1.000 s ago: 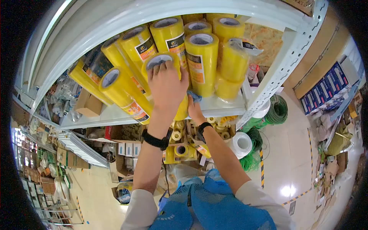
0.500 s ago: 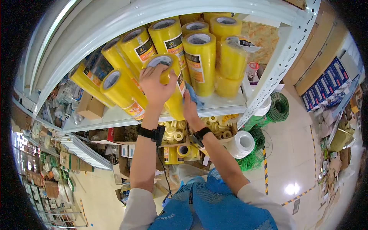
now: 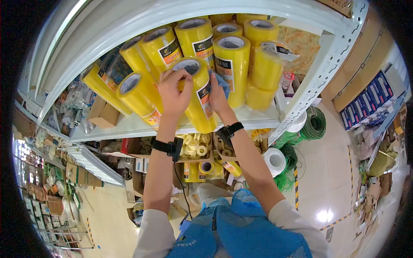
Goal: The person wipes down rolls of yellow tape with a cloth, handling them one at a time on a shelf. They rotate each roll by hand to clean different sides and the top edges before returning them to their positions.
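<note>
Several tall stacks of yellow tape rolls stand on a white metal shelf (image 3: pixel 241 124). One yellow tape stack (image 3: pixel 198 107) with a black and orange label is at the shelf's front edge, tilted, between my hands. My left hand (image 3: pixel 175 91) is closed against its upper left side, fingers curled near the top rim. On its right side is my right hand (image 3: pixel 218 92), with a blue cloth (image 3: pixel 222 84) held in it. The fingertips of that hand are partly hidden behind the stack.
Below the shelf are boxes of cream-coloured rings (image 3: pixel 192 147) and more tape rolls. A cardboard box (image 3: pixel 103 112) stands at the shelf's left. Right of the shelf are green wire coils (image 3: pixel 314 122), a white roll (image 3: pixel 275 160) and a perforated upright (image 3: pixel 320 73).
My left hand has come off the top opening to the stack's left side. My right hand and the blue cloth have moved up along the right side.
</note>
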A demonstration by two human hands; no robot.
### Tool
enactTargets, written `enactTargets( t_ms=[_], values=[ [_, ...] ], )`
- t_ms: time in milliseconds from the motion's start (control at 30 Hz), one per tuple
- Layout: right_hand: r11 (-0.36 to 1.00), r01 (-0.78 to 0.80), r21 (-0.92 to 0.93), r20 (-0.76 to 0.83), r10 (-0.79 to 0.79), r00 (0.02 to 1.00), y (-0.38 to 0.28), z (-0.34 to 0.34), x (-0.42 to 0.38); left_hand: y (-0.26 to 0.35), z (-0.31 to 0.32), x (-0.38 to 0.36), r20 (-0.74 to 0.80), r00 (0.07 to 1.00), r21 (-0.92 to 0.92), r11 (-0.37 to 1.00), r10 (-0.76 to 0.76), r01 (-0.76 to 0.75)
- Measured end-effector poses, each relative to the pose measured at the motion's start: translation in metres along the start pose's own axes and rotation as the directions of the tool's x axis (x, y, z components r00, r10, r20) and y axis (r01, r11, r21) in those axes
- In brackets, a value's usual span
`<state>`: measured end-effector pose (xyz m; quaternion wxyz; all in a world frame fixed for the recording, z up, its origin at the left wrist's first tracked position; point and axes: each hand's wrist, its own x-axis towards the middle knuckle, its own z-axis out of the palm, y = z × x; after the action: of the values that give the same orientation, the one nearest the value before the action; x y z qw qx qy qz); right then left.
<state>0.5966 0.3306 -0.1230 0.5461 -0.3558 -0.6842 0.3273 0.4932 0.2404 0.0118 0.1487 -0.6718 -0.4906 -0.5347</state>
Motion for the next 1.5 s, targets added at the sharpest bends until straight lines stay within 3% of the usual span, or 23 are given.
enactTargets(
  t_ms=[33, 67, 133, 167, 200, 233, 300, 333, 400, 500, 633, 733, 800, 833, 900, 967, 1000, 1067, 1200, 1267, 1367, 1433, 1500],
  values=[
    [0.994, -0.035, -0.103, 0.041, 0.039, 0.998, 0.003, -0.003, -0.004, 0.003, 0.001, 0.0, 0.0, 1.0, -0.002, 1.0, 0.002, -0.002],
    [0.971, -0.18, 0.157, 0.081, 0.169, 0.982, 0.006, -0.006, -0.017, 0.006, 0.002, 0.001, 0.02, 0.999, 0.081, 0.996, 0.031, -0.032],
    [0.861, -0.318, 0.398, 0.149, 0.282, 0.948, 0.041, -0.005, -0.044, 0.015, 0.006, 0.001, 0.046, 0.997, 0.161, 0.985, 0.058, -0.065],
    [0.985, -0.141, 0.095, 0.112, 0.131, 0.985, 0.104, 0.009, -0.065, 0.023, 0.01, 0.002, 0.069, 0.995, 0.315, 0.945, 0.077, -0.095],
    [0.974, 0.055, -0.221, 0.127, -0.028, 0.992, 0.139, 0.016, -0.078, 0.031, 0.015, 0.002, 0.094, 0.991, 0.46, 0.879, 0.091, -0.124],
    [0.973, 0.054, -0.223, 0.125, -0.026, 0.992, 0.128, 0.014, -0.081, 0.041, 0.021, 0.001, 0.094, 0.991, 0.457, 0.881, 0.091, -0.124],
    [0.987, -0.16, -0.029, 0.044, 0.162, 0.986, 0.115, 0.012, -0.08, 0.054, 0.033, 0.0, 0.041, 0.997, 0.648, 0.758, 0.06, -0.072],
    [0.973, -0.227, 0.038, 0.026, 0.226, 0.974, 0.115, 0.011, -0.079, 0.053, 0.036, 0.0, 0.04, 0.998, 0.648, 0.759, 0.052, -0.065],
    [0.846, -0.531, 0.049, 0.222, 0.509, 0.831, 0.114, 0.006, -0.078, 0.05, 0.042, 0.001, 0.024, 1.0, 0.617, 0.787, 0.011, -0.024],
    [0.91, -0.404, 0.094, 0.192, 0.381, 0.904, 0.109, 0.004, -0.079, 0.035, 0.037, 0.003, -0.048, 0.994, 0.543, 0.838, 0.095, -0.054],
    [0.858, -0.512, 0.042, 0.22, 0.492, 0.842, 0.101, 0.01, -0.079, 0.015, 0.022, 0.001, -0.04, 0.988, 0.439, 0.891, 0.149, -0.116],
    [0.889, -0.433, 0.147, 0.115, 0.419, 0.901, 0.065, 0.01, -0.066, 0.003, 0.014, 0.002, -0.056, 0.983, 0.295, 0.944, 0.175, -0.151],
    [0.983, -0.134, 0.125, 0.029, 0.131, 0.991, 0.022, 0.003, -0.045, 0.002, 0.012, 0.001, -0.068, 0.983, 0.264, 0.953, 0.172, -0.148],
    [0.994, -0.045, 0.095, 0.015, 0.043, 0.999, 0.001, -0.001, -0.033, 0.001, 0.013, 0.001, -0.069, 0.983, 0.264, 0.953, 0.169, -0.145],
    [0.995, -0.087, 0.043, 0.058, 0.084, 0.995, -0.025, -0.006, -0.009, -0.001, 0.014, 0.0, -0.087, 0.984, 0.26, 0.957, 0.157, -0.13],
    [0.967, 0.229, -0.114, -0.111, -0.242, 0.964, -0.043, -0.008, 0.006, 0.0, 0.013, 0.0, -0.07, 0.989, 0.25, 0.962, 0.128, -0.107],
    [0.967, 0.23, -0.113, -0.111, -0.242, 0.964, -0.059, -0.014, 0.012, 0.0, 0.012, 0.001, -0.055, 0.993, 0.241, 0.967, 0.101, -0.085],
    [0.957, 0.012, 0.291, -0.075, 0.01, 0.997, -0.086, -0.024, 0.017, -0.006, 0.006, 0.003, -0.011, 0.998, 0.197, 0.979, 0.062, -0.059],
    [0.997, 0.045, 0.06, -0.081, -0.04, 0.996, -0.015, 0.001, 0.001, -0.015, 0.004, 0.003, 0.017, 0.995, 0.093, 0.991, 0.095, -0.096],
    [0.745, -0.489, 0.453, 0.293, 0.394, 0.871, -0.003, -0.009, -0.018, -0.004, -0.002, 0.003, 0.063, 0.991, 0.158, 0.979, 0.12, -0.129],
    [0.868, -0.416, 0.272, 0.149, 0.389, 0.909, 0.065, 0.002, -0.06, 0.017, -0.001, 0.009, 0.162, 0.975, 0.313, 0.929, 0.152, -0.197],
    [0.947, -0.269, 0.177, 0.071, 0.26, 0.963, 0.086, 0.003, -0.076, 0.027, 0.007, 0.009, 0.214, 0.966, 0.411, 0.883, 0.147, -0.226],
    [0.941, -0.308, 0.142, 0.018, 0.309, 0.951, 0.112, 0.015, -0.081, 0.036, 0.018, 0.005, 0.128, 0.99, 0.433, 0.895, 0.056, -0.107]
  ],
)
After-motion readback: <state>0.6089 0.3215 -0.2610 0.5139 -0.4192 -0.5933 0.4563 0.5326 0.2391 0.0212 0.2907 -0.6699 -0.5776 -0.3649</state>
